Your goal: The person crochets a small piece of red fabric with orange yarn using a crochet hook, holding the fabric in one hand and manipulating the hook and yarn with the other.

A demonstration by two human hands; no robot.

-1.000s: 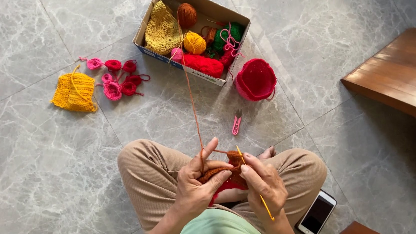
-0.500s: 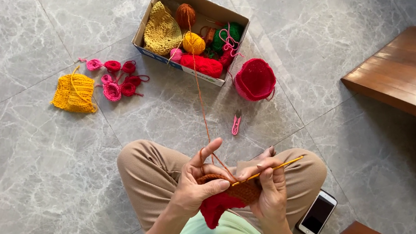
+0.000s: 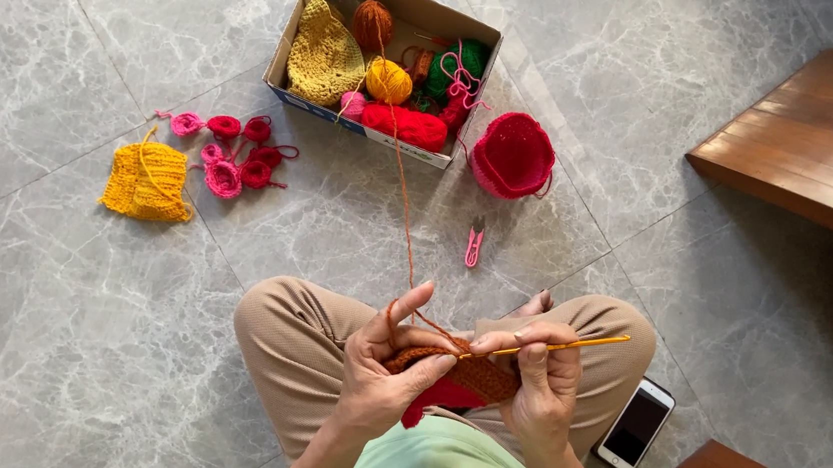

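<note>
**CROCHET IN HAND: HOOK ORIENTATION & SNAG RISKS**

Grip: right hand (image 3: 542, 386) pinches crochet hook (image 3: 557, 346) btwn thumb & fingers. Left hand (image 3: 380, 373) is closed on the brown-and-red crochet piece (image 3: 469, 380), index raised w/ brown strand (image 3: 402, 205) over it.

Location: piece sits btwn both grips, over the lap.

Axis: hook's long axis lies approx. horizontal; working tip points toward left grip, into the piece; tail end sticks out past right grip.

Risks (judgement):
- Strand runs taut away from left grip up to brown yarn ball (image 3: 373, 22) in cardboard box (image 3: 292, 56); a hard pull may roll the ball or tangle neighbouring yarn.
- Slack pinch → hook slips out of loop, stitch drops.
- Pink snips (image 3: 474, 246) lie beyond the grips, near the strand; could catch it.
</note>
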